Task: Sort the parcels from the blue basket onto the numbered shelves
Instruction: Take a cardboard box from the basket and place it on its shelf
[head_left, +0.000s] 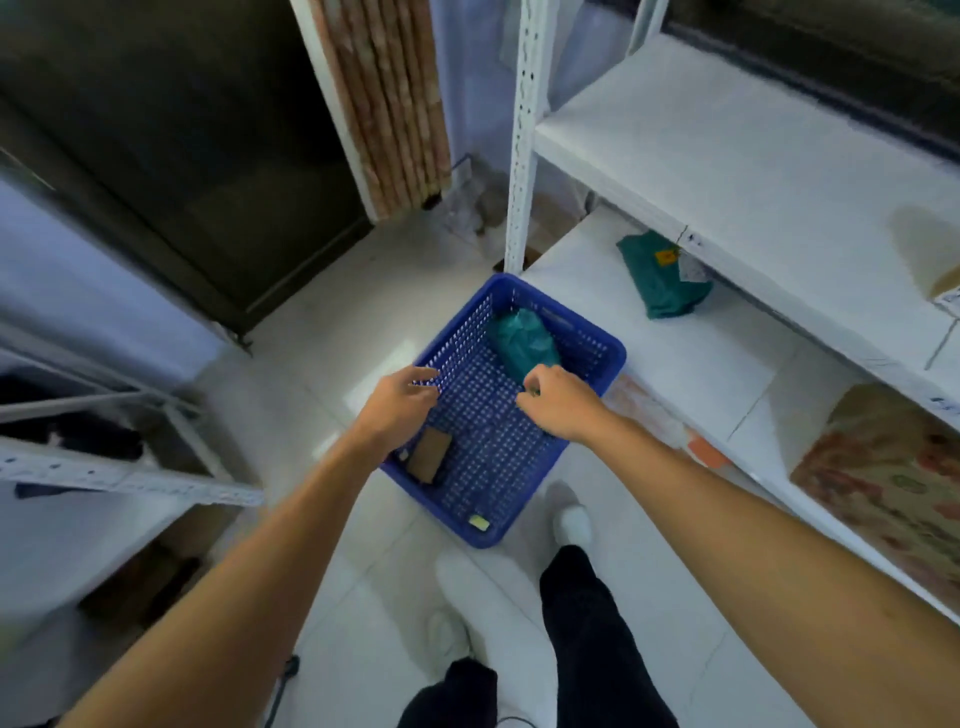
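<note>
The blue basket (597, 358) stands on the floor below me. Inside it lie a green parcel (522, 340) at the far end and a small brown cardboard parcel (430, 455) at the near left. My left hand (400, 402) hovers over the basket's left rim with loosely curled fingers, holding nothing. My right hand (556, 402) is over the basket with curled fingers, just at the near edge of the green parcel; whether it touches the parcel is unclear. Another green parcel (665, 275) lies on the lower white shelf (727, 364) to the right.
A white upright post (522, 156) of the right rack stands just behind the basket. A patterned cardboard box (883, 467) sits on the lower shelf at right. Another white rack (130, 478) stands at left. My feet in white shoes (571, 525) are beside the basket.
</note>
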